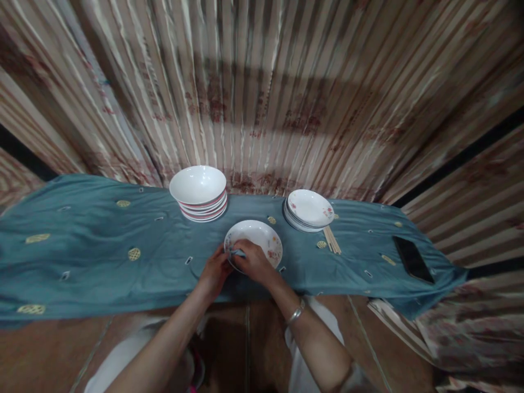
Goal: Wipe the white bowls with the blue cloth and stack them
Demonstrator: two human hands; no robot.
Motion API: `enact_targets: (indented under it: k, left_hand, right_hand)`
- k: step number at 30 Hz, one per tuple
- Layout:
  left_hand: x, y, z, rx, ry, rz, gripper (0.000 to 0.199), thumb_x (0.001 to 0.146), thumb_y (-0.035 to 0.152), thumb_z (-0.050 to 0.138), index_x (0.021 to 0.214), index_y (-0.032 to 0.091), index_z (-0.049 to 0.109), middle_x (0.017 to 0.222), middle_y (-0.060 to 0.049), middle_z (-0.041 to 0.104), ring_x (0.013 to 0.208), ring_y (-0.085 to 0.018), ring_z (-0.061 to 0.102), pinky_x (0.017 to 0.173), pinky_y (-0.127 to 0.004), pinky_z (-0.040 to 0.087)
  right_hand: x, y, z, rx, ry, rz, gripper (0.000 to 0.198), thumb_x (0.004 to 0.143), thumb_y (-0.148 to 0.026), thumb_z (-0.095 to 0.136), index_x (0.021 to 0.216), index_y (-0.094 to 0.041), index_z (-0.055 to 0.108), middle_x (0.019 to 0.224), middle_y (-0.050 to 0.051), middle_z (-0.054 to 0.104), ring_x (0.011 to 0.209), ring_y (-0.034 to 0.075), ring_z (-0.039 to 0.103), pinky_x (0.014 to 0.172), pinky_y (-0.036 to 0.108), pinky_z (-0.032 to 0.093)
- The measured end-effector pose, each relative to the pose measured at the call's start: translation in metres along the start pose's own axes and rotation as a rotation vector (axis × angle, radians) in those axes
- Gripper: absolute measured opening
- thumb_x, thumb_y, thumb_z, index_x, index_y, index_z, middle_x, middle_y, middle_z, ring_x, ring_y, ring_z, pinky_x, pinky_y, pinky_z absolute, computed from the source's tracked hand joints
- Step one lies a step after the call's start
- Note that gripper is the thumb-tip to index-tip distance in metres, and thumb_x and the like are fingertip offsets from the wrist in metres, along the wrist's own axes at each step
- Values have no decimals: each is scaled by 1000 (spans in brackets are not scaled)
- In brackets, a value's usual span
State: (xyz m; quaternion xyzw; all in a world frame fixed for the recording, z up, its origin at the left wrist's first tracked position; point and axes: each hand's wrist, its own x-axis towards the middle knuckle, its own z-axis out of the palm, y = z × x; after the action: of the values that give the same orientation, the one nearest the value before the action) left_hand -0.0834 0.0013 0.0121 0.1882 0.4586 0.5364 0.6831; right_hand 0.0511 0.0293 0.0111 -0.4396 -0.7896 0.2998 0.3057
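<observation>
A white plate with a floral rim (257, 232) is in front of me near the table's front edge. My left hand (216, 267) grips its left rim, with the fingers partly hidden behind my right hand. Over the plate's left side, my right hand (254, 262) is closed on a small blue-grey cloth (238, 252), pressed against the rim. Only a little of the cloth shows between the fingers. Whether the plate touches the table under my hands, I cannot tell.
White bowls (198, 185) with red bands are stacked at the back left. Several floral plates (309, 208) are stacked at the back right, with wooden chopsticks (332, 240) beside them. A black phone (413, 259) lies far right on the blue-green tablecloth (102, 234). Pleated curtains (262, 98) hang behind.
</observation>
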Motion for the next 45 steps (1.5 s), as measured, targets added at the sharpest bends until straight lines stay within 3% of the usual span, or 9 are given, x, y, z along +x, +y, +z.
enact_targets:
  k: [8, 16, 27, 33, 38, 42, 45]
  left_hand:
    - [2, -2, -5, 16, 19, -51, 63, 63, 11, 73, 124, 22, 60, 81, 0, 72, 70, -17, 69, 71, -33, 57]
    - [0, 0, -1, 7, 31, -57, 58, 62, 10, 69, 119, 22, 62, 79, 0, 70, 67, -16, 65, 66, -32, 57]
    - [0, 1, 1, 12, 44, -56, 58, 63, 9, 69, 119, 19, 61, 77, 1, 69, 63, -13, 64, 63, -28, 56]
    - [-2, 3, 2, 11, 58, -83, 61, 66, 8, 66, 125, 20, 58, 75, 1, 69, 63, -14, 65, 62, -28, 56]
    - [-5, 6, 4, -7, 74, -108, 65, 68, 6, 64, 131, 18, 53, 75, 0, 70, 66, -14, 66, 62, -27, 56]
    - [-8, 4, 4, -19, 66, -103, 72, 66, 9, 69, 136, 17, 51, 80, -1, 72, 67, -15, 65, 63, -28, 57]
    - [-9, 1, 2, -39, 107, -106, 76, 63, 10, 73, 136, 18, 52, 96, -4, 74, 72, -16, 66, 66, -31, 58]
  right_hand:
    - [22, 4, 2, -117, -1, -51, 20, 89, -12, 53, 103, -16, 66, 118, 11, 66, 116, 21, 58, 108, 35, 42]
    - [20, 10, -4, -199, -24, -15, 23, 93, -17, 53, 110, -19, 68, 131, 11, 61, 123, 22, 55, 112, 40, 41]
    - [19, 19, -4, -237, -49, -74, 26, 94, -18, 51, 114, -18, 67, 133, 11, 61, 124, 22, 55, 110, 43, 44]
    - [8, 17, -18, -404, -108, -177, 33, 90, -11, 47, 117, -12, 65, 134, 17, 59, 133, 26, 47, 116, 48, 38]
    - [1, 27, -20, -422, -73, -164, 40, 87, -7, 45, 123, -16, 63, 132, 14, 60, 126, 24, 51, 111, 47, 43]
    - [0, 32, -20, -391, -55, -179, 41, 87, -8, 46, 124, -15, 63, 131, 15, 61, 124, 25, 53, 108, 49, 46]
    - [-2, 32, -22, -367, -64, -195, 43, 87, -7, 46, 126, -15, 62, 131, 15, 62, 124, 26, 53, 108, 50, 47]
